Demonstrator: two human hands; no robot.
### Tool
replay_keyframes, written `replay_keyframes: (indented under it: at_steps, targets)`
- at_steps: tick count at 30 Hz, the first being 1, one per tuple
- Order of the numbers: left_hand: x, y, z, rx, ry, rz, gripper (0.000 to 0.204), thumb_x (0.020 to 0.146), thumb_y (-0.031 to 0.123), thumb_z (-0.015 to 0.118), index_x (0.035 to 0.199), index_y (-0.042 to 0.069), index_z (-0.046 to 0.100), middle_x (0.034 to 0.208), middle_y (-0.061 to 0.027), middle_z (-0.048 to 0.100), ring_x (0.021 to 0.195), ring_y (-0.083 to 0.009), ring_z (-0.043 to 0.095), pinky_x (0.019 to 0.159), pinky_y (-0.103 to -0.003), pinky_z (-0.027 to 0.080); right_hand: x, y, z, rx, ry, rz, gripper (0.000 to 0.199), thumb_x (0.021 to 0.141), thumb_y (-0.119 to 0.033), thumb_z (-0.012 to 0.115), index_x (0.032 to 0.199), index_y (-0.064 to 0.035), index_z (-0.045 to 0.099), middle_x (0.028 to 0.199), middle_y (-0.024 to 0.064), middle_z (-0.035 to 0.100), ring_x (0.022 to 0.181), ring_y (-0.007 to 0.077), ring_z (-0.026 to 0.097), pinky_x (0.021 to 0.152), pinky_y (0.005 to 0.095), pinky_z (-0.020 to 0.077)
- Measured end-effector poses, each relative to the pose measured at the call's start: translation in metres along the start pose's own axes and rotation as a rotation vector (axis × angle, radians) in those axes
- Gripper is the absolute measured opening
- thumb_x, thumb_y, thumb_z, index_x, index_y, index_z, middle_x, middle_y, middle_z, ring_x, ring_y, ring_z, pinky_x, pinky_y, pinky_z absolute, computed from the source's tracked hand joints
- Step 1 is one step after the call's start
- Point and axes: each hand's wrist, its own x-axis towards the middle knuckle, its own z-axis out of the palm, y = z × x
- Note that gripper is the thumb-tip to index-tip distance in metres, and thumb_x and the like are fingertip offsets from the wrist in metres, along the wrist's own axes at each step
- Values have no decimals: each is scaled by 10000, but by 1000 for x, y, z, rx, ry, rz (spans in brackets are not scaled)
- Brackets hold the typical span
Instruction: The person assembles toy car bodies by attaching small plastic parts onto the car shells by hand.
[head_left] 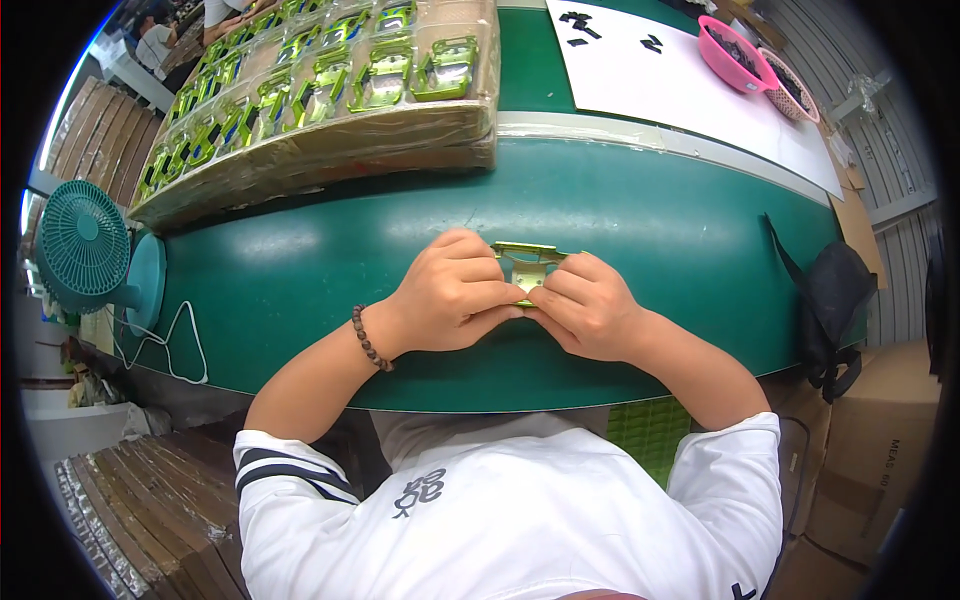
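Over green table | L hand + R hand grips closed on metal bracket (betw. fingertips)

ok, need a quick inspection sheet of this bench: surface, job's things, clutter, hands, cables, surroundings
Surface: green table top, white sheet at far side.
Job's things: small shiny gold-green metal bracket, held by both hands; stacked trays of similar parts far left.
Clutter: two pink baskets; black bag at right edge.
Hands: left hand and right hand both grip the bracket.
Cables: white cable by teal fan.
Surroundings: cardboard boxes right.
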Motion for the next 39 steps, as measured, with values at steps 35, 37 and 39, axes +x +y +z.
replay_keyframes:
  at_steps: [35,37,39]
  targets:
    - [-1,-44,-6,-1060,246,-762,289,857,-5,512,1137,-52,567,977,-71,642,799,-86,609,726,-238,513,92,310,-11,-753,-491,516,173,864,-88,517,960,-31,648,946,177,634,902,308,620,797,404,496]
    - [0,-42,-7,-1085,258,-775,279,859,-5,495,1125,-52,564,985,-75,638,795,-88,609,728,-240,513,89,296,-12,-831,-512,554,164,865,-96,514,942,-36,645,957,175,629,906,308,617,790,408,499]
    - [3,-43,-6,-1116,262,-784,270,861,-4,478,1114,-51,560,992,-79,635,791,-90,610,730,-241,513,79,282,-17,-591,-114,475,169,854,-97,533,963,-44,651,937,150,618,855,275,619,759,364,499]
